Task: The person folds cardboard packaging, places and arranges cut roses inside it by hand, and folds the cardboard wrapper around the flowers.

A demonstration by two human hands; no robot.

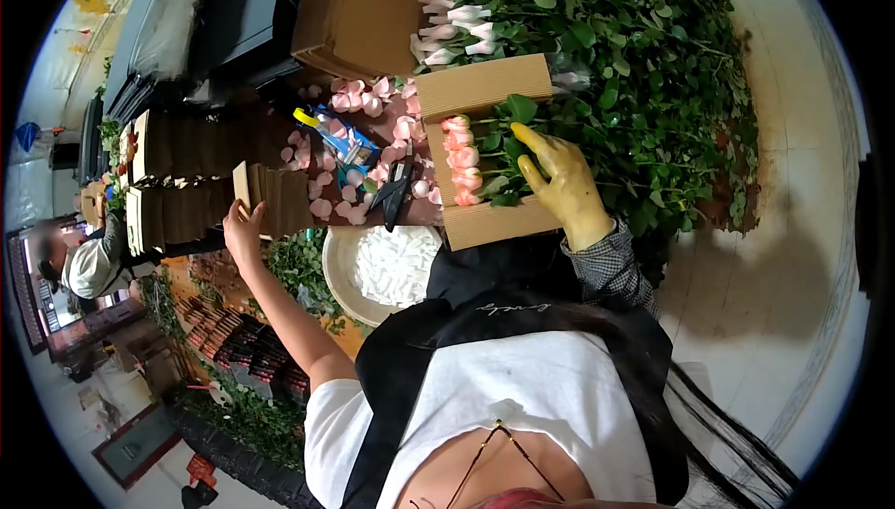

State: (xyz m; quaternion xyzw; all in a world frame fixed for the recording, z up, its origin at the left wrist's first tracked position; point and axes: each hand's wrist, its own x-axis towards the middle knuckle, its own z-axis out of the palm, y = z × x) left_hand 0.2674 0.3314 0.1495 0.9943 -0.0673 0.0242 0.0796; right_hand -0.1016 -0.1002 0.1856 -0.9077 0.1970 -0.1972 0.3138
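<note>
My bare left hand (244, 227) is at the left, its fingers closed on the near edge of a thin cardboard piece (241, 188) beside a row of standing cardboard. My right hand (565, 185), in a yellow glove, rests with thumb and index finger apart over the green stems and leaves, holding nothing visible. Just left of it, several pink roses (461, 160) lie with their heads in a line on a corrugated cardboard wrapper (499, 226). The wrapper's far flap is raised behind them.
Pink petals, a black tool (392, 196) and a blue box (347, 144) lie on the table. A white basin (347, 293) holds white pieces. Wrapped white roses (466, 15) lie at the back, leafy stems at the right. Another person (91, 267) is at far left.
</note>
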